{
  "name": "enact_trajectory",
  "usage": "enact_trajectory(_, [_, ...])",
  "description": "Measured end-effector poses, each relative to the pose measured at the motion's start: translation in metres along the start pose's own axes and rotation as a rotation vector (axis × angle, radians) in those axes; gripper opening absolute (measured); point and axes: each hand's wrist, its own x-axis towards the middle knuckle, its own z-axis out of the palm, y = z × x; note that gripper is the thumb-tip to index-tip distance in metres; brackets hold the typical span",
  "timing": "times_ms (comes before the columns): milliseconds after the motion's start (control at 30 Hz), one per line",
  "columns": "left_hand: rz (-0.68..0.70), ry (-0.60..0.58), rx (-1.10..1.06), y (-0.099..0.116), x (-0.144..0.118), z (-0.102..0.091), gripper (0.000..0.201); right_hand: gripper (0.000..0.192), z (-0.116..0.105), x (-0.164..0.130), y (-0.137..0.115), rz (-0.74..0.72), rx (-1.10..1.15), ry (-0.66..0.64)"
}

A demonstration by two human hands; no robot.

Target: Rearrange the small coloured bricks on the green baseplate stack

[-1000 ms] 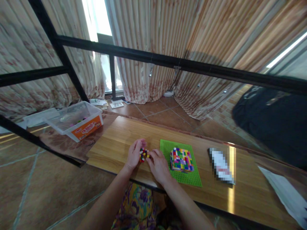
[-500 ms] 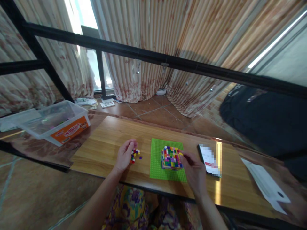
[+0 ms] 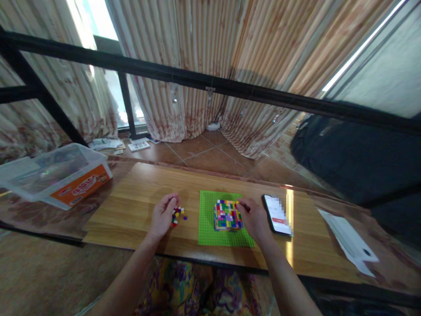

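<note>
A block of stacked building bricks [image 3: 228, 216] in many colours stands on a green baseplate [image 3: 205, 232]. My right hand [image 3: 255, 219] reaches in from the right, its thumb and forefinger pinched together at the block's far right top corner. Whatever lies between those fingertips is too small to make out. To the left of the baseplate, my left hand [image 3: 163, 215] rests on the table with loosely curved fingers, thumb apart. It lies against a small pile of loose bricks [image 3: 177, 213] and partly hides them. One purple brick [image 3: 185, 218] lies just right of the pile.
A phone [image 3: 278, 215] lies right of my right hand on the wooden table [image 3: 131, 206]. White paper [image 3: 348, 241] sits at the table's right end. A clear plastic bin [image 3: 79, 175] with an orange label stands left of the table. A black metal bar [image 3: 194, 77] crosses beyond.
The whole view has shifted, so things appear farther left. My right hand stays at the block's right side, its fingertips now at the far corner. My left hand remains by the loose bricks.
</note>
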Motion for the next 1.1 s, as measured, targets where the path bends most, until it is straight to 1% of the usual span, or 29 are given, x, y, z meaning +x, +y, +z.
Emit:
enact_trajectory(200, [0.01,0.011,-0.01,-0.003,0.001,0.0,0.04,0.027,-0.001,0.006,0.003,-0.033,-0.047,-0.092])
enact_trajectory(467, [-0.009,-0.006,-0.003,-0.002,0.0,0.001,0.039,0.025,-0.007,0.012,0.002,-0.016,-0.034,-0.17])
enact_trajectory(833, [-0.009,-0.001,0.011,-0.003,-0.001,0.001,0.042,0.021,-0.014,0.026,0.003,-0.095,-0.06,-0.277])
enact_trajectory(967, [-0.018,-0.005,0.009,-0.003,-0.001,0.001,0.042,0.022,-0.014,0.028,0.004,-0.063,-0.028,-0.314])
enact_trajectory(1100, [-0.014,-0.009,0.017,-0.003,-0.001,0.001,0.041,0.025,-0.013,0.026,0.007,-0.028,0.038,-0.313])
